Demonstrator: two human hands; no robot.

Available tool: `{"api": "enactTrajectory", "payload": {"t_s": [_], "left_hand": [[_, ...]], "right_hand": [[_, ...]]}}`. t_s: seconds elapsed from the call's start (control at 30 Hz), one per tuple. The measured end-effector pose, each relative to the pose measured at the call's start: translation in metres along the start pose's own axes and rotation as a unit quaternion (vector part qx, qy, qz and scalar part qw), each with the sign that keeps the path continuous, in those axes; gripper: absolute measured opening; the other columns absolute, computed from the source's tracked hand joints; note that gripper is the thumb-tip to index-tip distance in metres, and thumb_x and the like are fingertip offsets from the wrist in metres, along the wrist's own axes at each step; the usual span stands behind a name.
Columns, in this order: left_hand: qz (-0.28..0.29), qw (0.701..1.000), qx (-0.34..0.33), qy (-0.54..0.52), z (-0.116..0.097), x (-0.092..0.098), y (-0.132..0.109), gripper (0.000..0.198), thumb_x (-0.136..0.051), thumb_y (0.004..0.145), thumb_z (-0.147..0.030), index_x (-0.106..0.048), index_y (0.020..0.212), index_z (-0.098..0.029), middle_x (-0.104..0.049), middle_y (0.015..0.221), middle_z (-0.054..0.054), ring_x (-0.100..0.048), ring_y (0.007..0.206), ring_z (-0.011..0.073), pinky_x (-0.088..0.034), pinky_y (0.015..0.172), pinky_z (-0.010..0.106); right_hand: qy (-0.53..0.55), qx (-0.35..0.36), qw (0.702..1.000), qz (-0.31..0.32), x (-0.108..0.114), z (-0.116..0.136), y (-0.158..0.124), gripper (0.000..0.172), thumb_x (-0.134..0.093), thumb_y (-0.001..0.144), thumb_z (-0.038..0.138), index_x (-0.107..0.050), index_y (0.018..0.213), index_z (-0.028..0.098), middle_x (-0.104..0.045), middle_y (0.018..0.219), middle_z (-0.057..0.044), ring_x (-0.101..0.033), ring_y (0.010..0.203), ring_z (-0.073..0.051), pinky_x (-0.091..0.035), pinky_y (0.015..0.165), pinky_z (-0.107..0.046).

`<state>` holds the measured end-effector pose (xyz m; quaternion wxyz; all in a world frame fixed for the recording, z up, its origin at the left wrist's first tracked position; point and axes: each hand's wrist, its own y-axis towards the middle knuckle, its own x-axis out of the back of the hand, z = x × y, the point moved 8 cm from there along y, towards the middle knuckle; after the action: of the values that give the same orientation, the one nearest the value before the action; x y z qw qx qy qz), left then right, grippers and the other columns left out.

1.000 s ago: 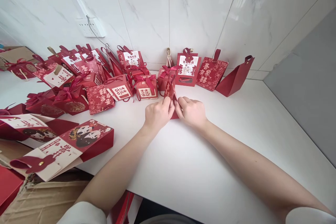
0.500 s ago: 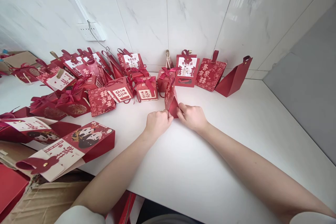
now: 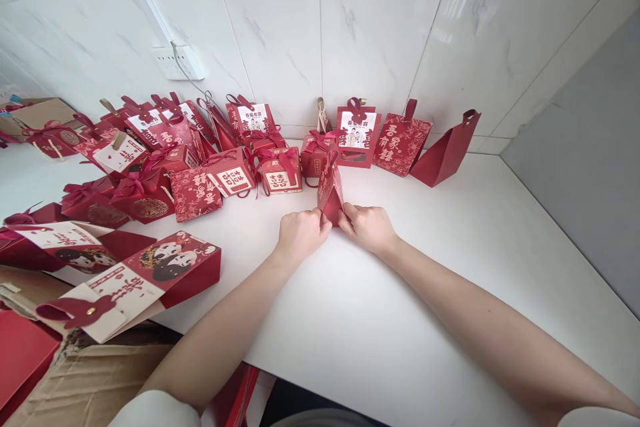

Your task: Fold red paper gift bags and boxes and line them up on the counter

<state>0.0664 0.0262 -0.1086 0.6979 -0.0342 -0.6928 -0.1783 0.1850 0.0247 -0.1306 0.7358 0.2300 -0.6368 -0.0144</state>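
A small red gift box (image 3: 331,195) with a peaked top stands on the white table, side-on to me. My left hand (image 3: 302,232) is closed on its left lower edge, with the thumb against the card. On the opposite side, my right hand (image 3: 369,227) pinches the lower right edge of the same box. Its patterned face is turned to the left, and the hands cover part of its base. Just behind it sits a red box with a ribbon bow (image 3: 316,153). A red box with a white label (image 3: 279,173) is to the left of it.
Along the tiled wall stand a photo-front box (image 3: 356,137), a patterned box (image 3: 400,143) and a plain red box (image 3: 445,150). Several more red boxes crowd the left side. A long box with cartoon figures (image 3: 175,263) lies near a brown carton (image 3: 95,380). A socket (image 3: 179,63) is on the wall.
The view has shifted very slightly. Both hands keep their hold on the small red gift box, which looks a little more upright and its sides slightly wider apart.
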Motion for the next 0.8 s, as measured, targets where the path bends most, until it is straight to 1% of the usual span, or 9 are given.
{"api": "enactTrajectory", "payload": {"t_s": [0.13,0.3,0.53,0.8], "left_hand": [[-0.025,1.000,0.000,0.009,0.001,0.008,-0.001,0.030,-0.036,0.088,-0.031,-0.062,0.092,-0.016,-0.069,0.081,0.010,-0.066,0.069,0.0222,-0.038,0.059,0.029],[-0.026,0.999,-0.007,0.020,0.001,0.005,-0.001,0.030,-0.034,0.089,-0.029,-0.061,0.089,-0.014,-0.069,0.078,0.011,-0.066,0.069,0.0227,-0.037,0.058,0.029],[-0.041,0.999,0.003,0.008,0.007,0.005,0.001,0.028,-0.039,0.087,-0.029,-0.064,0.087,-0.016,-0.070,0.079,0.009,-0.065,0.070,0.0223,-0.037,0.060,0.029],[-0.042,0.999,-0.004,-0.025,0.011,0.008,0.002,0.026,-0.041,0.087,-0.032,-0.064,0.086,-0.018,-0.070,0.079,0.006,-0.065,0.068,0.0212,-0.036,0.059,0.029]], "right_hand": [[0.014,0.002,1.000,-0.018,0.002,0.002,-0.002,0.036,-0.030,0.093,0.034,-0.060,0.081,0.017,-0.069,0.068,-0.003,-0.057,0.054,-0.014,-0.017,0.052,-0.027],[0.027,0.012,0.999,-0.026,0.002,0.006,-0.002,0.035,-0.032,0.093,0.034,-0.060,0.079,0.017,-0.068,0.067,-0.003,-0.056,0.053,-0.014,-0.018,0.052,-0.027],[0.046,0.054,0.997,-0.036,0.001,0.011,-0.006,0.036,-0.032,0.094,0.039,-0.058,0.080,0.017,-0.067,0.065,-0.002,-0.054,0.052,-0.013,-0.018,0.052,-0.027],[0.053,0.046,0.997,-0.039,0.001,0.012,-0.007,0.037,-0.032,0.094,0.039,-0.057,0.078,0.017,-0.064,0.062,-0.001,-0.051,0.050,-0.012,-0.018,0.050,-0.026]]}}
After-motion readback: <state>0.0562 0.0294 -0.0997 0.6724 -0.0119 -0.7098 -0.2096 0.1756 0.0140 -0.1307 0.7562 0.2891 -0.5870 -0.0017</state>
